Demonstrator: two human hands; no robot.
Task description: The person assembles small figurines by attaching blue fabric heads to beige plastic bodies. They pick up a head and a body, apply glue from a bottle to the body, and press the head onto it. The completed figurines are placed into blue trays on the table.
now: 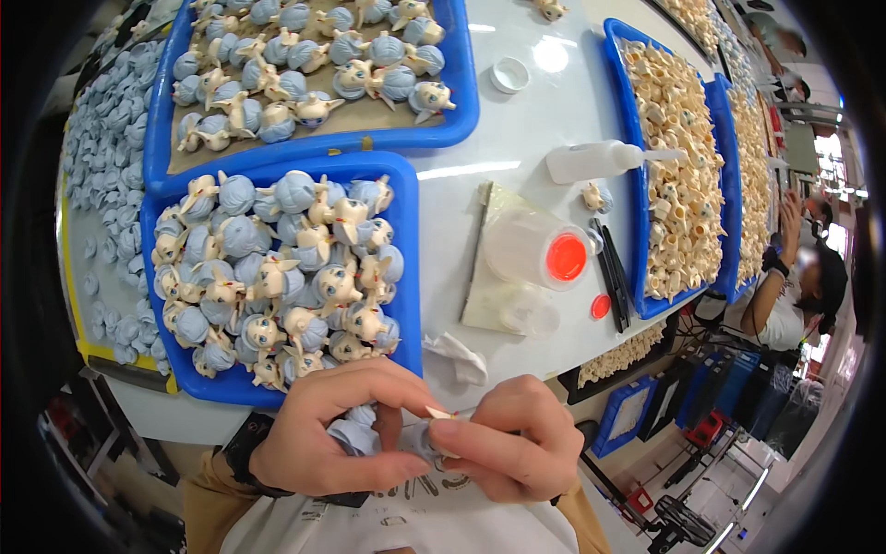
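Note:
Close to my body, just below the front blue tray, both hands meet around a small doll head [440, 415], mostly hidden by fingers; a pale pointed tip and some blue-grey show. My right hand [517, 439] pinches it between thumb and fingers. Curled in from the other side, my left hand [337, 429] has its fingertips close to the same piece. A blue-grey hair piece [355, 432] shows inside the curl of my left hand. Finished-looking doll heads [300, 325] with cream faces and blue-grey hair fill the blue tray [406, 277] beside my left hand.
Another blue tray [466, 92] of doll heads stands behind. Loose blue-grey hair pieces [111, 166] lie far left. Right of centre are a white squeeze bottle [586, 163], a clear jar [521, 242], black tweezers [613, 277] and a crumpled tissue [457, 358]. Cream parts [678, 185] fill right trays; a person [784, 286] sits beyond.

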